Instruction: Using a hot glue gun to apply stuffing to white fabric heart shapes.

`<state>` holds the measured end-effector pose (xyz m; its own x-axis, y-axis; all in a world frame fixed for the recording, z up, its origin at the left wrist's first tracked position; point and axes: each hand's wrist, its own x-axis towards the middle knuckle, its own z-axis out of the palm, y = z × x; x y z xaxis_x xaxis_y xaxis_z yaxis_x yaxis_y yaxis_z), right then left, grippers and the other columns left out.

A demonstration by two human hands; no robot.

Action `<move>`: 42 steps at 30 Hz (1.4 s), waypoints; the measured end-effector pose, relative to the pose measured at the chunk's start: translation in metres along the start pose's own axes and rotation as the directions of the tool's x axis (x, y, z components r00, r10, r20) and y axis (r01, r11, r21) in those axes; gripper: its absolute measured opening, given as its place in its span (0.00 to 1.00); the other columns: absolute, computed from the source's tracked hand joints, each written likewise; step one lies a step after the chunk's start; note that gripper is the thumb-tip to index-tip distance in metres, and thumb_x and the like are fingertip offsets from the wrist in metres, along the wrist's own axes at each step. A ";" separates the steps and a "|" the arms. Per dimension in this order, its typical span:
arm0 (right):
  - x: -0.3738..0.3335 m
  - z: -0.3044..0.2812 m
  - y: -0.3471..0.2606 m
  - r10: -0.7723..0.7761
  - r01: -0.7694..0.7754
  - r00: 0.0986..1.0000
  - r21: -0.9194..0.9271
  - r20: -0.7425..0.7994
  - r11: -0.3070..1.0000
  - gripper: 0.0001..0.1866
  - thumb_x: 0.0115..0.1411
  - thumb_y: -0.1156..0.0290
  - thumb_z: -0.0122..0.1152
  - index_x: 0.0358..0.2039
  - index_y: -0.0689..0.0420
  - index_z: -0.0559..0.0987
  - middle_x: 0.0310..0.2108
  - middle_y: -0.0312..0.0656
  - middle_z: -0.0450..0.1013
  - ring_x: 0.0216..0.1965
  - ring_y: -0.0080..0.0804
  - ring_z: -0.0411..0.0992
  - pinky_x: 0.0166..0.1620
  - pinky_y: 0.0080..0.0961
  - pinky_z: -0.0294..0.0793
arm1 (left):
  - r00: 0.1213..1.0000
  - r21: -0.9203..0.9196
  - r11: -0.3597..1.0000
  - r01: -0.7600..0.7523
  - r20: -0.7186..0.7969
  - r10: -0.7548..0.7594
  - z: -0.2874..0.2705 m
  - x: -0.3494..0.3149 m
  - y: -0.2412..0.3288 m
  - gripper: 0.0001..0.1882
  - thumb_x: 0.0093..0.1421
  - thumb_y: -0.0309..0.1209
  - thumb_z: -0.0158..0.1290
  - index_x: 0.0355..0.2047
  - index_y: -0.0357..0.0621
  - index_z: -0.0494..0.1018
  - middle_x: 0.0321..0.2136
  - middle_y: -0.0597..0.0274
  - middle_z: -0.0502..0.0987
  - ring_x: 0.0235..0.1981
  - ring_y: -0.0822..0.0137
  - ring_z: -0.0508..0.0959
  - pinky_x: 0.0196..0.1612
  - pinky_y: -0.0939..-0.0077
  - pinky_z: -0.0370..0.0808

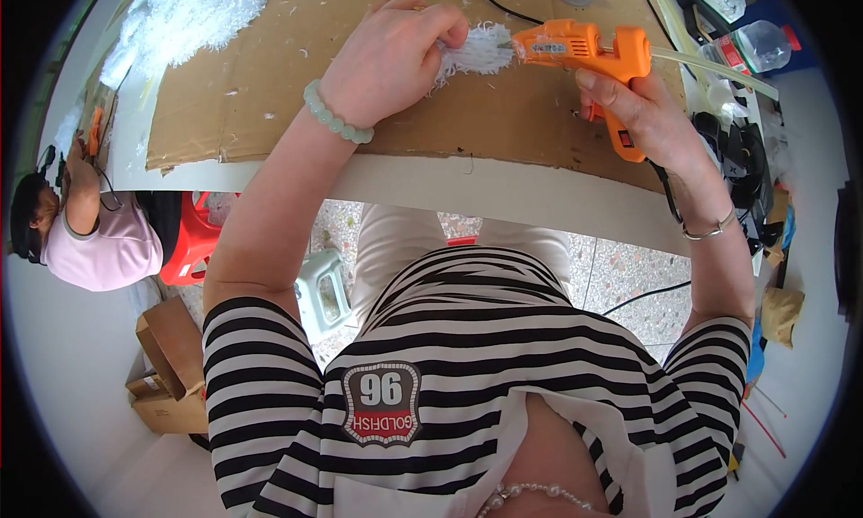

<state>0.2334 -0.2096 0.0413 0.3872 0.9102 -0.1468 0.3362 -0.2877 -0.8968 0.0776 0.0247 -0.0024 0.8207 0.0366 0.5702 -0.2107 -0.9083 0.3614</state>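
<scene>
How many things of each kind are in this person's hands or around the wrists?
Glue gun: 1, orange, in the right hand, its glue stick counted with it
White fringed bundle: 1, in the left hand
Bracelets: 2, a beaded bracelet and a metal bracelet
Total: 4

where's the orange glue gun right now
In the head view, the orange glue gun is upper right, held in the right hand, nozzle toward the white tuft.

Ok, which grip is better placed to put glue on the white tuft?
Probably the right grip: it holds the orange glue gun, aimed at the white fringed tuft. The left grip holds the tuft.
</scene>
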 end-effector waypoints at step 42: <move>0.008 0.022 -0.016 -0.022 0.018 0.993 0.032 0.119 0.999 0.13 0.64 0.59 0.54 0.35 0.57 0.71 0.27 0.32 0.66 0.29 0.21 0.66 0.34 0.21 0.67 | 0.995 -0.071 0.995 0.073 0.070 -0.068 -0.007 0.002 0.002 0.14 0.50 0.14 0.41 0.34 0.42 0.71 0.30 0.59 0.78 0.37 0.56 0.76 0.42 0.65 0.73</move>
<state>0.2125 -0.1908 0.0451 0.2748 0.9453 -0.1758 0.3153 -0.2614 -0.9123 0.0753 0.0259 0.0041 0.8683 0.0689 0.4912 -0.1874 -0.8714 0.4534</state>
